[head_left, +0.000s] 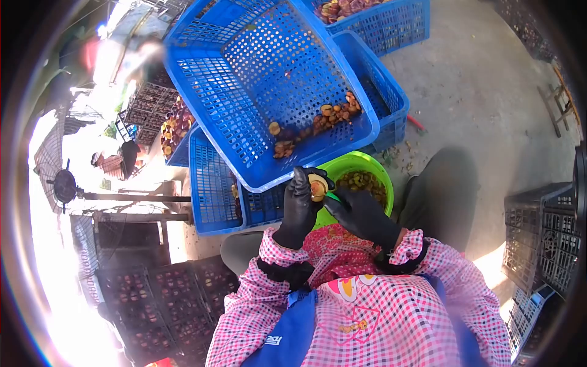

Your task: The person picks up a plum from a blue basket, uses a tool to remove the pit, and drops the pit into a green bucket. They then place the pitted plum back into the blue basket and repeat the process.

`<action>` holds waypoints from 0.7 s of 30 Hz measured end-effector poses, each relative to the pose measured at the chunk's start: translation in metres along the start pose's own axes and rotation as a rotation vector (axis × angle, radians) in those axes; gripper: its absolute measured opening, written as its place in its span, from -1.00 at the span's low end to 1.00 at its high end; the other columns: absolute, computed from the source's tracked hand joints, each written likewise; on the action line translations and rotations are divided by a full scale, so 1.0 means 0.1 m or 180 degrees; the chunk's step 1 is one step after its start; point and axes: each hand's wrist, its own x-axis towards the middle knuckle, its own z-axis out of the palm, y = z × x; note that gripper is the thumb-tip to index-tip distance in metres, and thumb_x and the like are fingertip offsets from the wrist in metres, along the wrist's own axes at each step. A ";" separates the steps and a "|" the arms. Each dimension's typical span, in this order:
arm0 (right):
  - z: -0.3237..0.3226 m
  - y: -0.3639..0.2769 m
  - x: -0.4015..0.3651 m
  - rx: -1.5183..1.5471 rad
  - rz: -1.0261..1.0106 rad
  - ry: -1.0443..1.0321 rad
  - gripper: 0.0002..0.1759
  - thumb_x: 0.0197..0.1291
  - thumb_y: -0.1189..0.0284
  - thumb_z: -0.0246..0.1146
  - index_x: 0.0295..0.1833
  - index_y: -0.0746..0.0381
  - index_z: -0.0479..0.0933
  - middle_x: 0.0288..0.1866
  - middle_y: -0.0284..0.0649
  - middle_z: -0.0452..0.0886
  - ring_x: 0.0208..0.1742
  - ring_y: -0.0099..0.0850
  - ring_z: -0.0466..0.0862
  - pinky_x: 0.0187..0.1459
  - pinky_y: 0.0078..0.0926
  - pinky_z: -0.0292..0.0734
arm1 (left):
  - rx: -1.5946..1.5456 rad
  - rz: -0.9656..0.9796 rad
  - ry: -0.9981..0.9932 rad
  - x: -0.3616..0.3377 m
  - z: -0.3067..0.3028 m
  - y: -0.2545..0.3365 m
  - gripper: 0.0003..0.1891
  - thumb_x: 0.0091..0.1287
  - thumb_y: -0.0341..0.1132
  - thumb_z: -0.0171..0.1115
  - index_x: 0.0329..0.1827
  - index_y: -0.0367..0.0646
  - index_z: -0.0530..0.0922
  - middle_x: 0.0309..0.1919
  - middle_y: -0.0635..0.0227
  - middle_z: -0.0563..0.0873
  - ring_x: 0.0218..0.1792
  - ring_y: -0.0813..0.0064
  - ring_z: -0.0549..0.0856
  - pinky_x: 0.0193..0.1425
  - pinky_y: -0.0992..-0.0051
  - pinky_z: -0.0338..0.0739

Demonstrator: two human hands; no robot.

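Observation:
My left hand, in a black glove, grips a round cut fruit with pale yellow flesh and a brownish middle. My right hand, also gloved in black, is closed around a small tool with a bright green handle, held against the fruit; its tip is hidden. Just beyond both hands, a blue perforated crate lies tilted toward me, brown fruit pieces gathered along its lower side. Below it, a lime green tub contains many small brownish pieces.
More blue crates stand under and around the tilted one, some with fruit. Dark crates are stacked at the right, and fruit-filled trays lie at lower left. A fan stands at far left. Scraps litter the floor.

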 end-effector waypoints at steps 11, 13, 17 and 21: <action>-0.21 -0.09 -0.02 0.3958 0.1916 -0.2106 -0.50 0.46 -0.01 -0.05 -0.32 0.18 0.43 -0.71 -0.42 0.30 -0.76 -0.61 0.24 -0.68 -0.58 0.11 | 0.0830 0.1237 -0.0206 0.14 0.12 -0.04 -0.27 0.41 0.37 -0.20 -0.20 -0.23 0.57 -0.44 0.32 0.66 -0.42 0.53 0.63 -0.27 0.56 0.51; -0.19 -0.06 -0.02 0.5018 0.2042 -0.2356 -0.54 0.46 0.00 -0.03 -0.21 0.21 0.43 -0.69 -0.44 0.29 -0.77 -0.64 0.19 -0.69 -0.61 0.07 | -0.0113 0.0672 -0.0026 0.12 0.25 -0.07 -0.24 0.39 0.40 -0.21 -0.19 -0.23 0.57 -0.45 0.32 0.65 -0.43 0.51 0.62 -0.29 0.55 0.51; -0.22 -0.16 -0.05 0.3915 0.1669 -0.2146 -0.52 0.47 0.02 -0.05 -0.21 0.24 0.46 -0.68 -0.44 0.32 -0.76 -0.65 0.22 -0.68 -0.61 0.08 | -0.0531 0.0190 0.0569 0.07 0.01 0.02 -0.25 0.39 0.41 -0.23 -0.22 -0.20 0.54 -0.43 0.32 0.63 -0.44 0.46 0.60 -0.36 0.52 0.50; -0.24 -0.13 -0.01 0.2341 0.1562 -0.1802 -0.54 0.46 0.08 0.02 -0.27 0.26 0.50 -0.65 -0.42 0.37 -0.70 -0.66 0.28 -0.61 -0.61 0.16 | 0.3018 0.2088 0.2081 0.05 -0.92 0.96 -0.45 0.50 0.13 -0.09 -0.34 -0.20 0.56 -0.42 0.30 0.63 -0.43 0.47 0.60 -0.36 0.45 0.46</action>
